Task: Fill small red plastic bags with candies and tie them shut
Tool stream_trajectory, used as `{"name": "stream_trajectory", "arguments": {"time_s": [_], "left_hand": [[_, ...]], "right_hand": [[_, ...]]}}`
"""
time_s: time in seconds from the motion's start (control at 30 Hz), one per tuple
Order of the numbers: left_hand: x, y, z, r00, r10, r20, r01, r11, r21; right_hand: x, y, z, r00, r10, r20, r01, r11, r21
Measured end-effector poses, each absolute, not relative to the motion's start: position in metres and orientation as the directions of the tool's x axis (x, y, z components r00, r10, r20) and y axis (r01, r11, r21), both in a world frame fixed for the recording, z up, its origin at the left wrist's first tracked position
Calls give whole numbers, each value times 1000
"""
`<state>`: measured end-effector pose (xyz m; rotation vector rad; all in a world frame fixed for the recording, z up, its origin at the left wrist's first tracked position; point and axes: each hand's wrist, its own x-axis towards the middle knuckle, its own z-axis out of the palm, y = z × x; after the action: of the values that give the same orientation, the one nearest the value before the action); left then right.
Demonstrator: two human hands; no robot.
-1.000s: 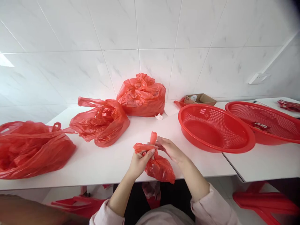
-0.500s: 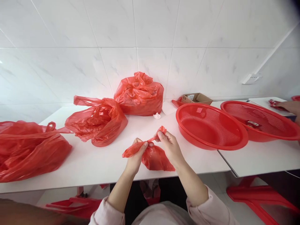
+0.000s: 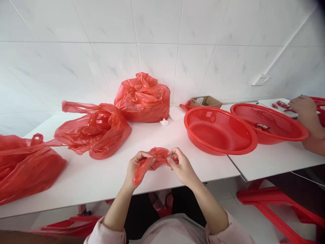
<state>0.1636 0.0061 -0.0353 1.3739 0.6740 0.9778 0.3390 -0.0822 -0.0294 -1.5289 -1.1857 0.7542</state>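
A small red plastic bag [image 3: 159, 155] is stretched between my two hands near the front of the table. My left hand [image 3: 137, 166] pinches its left side, with a loose red strip hanging over the fingers. On the other side, my right hand [image 3: 179, 165] grips the bag between thumb and fingers. What lies inside the bag is hidden. Behind it, a crumpled white scrap [image 3: 164, 122] lies beside a large full red bag [image 3: 143, 100].
More red bags [image 3: 101, 132] [image 3: 27, 169] stand to the left. On the right are a red basin-like colander [image 3: 203, 142], a second colander [image 3: 269, 112] with a small packet in it, and a cardboard box [image 3: 209, 101]. Another person's hand [image 3: 303, 105] is at the far right.
The bag's twisted neck has been spread open between my hands, which now sit wider apart and lower. The view has shifted slightly right, and the other person's hand shows at the right.
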Motion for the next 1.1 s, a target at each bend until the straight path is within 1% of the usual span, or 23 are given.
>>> {"name": "stream_trajectory", "arguments": {"time_s": [0.03,0.1,0.13,0.17,0.2,0.27,0.33,0.43,0.57,0.7,0.77,0.87,0.93,1.0,1.1], "left_hand": [[164,5,-33,479,863,159,-167,-88,982],[164,3,-28,503,845,180,-151,-119,981],[164,2,-25,522,832,186,-141,-131,981],[164,2,-23,549,814,189,-131,-139,981],[164,2,-20,579,794,187,-126,-140,982],[164,4,-16,643,749,159,-122,-105,987],[163,6,-15,681,723,117,-129,-38,991],[163,10,-20,661,744,96,-148,5,989],[165,16,-31,599,785,159,-175,-65,982],[171,19,-34,548,815,189,-160,-119,980],[174,19,-33,488,851,194,-135,-146,980],[179,16,-34,370,909,191,-80,-173,982],[182,15,-36,312,928,203,-48,-198,979],[182,15,-39,292,928,234,-26,-237,971],[182,16,-38,315,903,292,-3,-307,952]], "right_hand": [[340,-80,-29,343,927,151,390,6,-921],[342,-75,-27,372,873,315,542,71,-838],[342,-72,-25,359,847,391,584,123,-802],[341,-69,-23,324,839,438,597,178,-782],[340,-67,-21,269,854,445,576,228,-785],[338,-62,-19,139,921,364,453,268,-850],[335,-59,-18,61,964,257,312,226,-923],[332,-54,-19,96,977,190,194,169,-966],[329,-51,-21,114,982,151,126,136,-983],[325,-51,-23,113,981,155,132,140,-981],[323,-52,-24,101,980,171,192,150,-970],[317,-54,-24,111,970,218,336,170,-926],[316,-55,-23,119,960,255,373,195,-907],[316,-55,-22,134,960,248,293,200,-935],[319,-54,-22,183,974,131,-19,137,-990]]}}
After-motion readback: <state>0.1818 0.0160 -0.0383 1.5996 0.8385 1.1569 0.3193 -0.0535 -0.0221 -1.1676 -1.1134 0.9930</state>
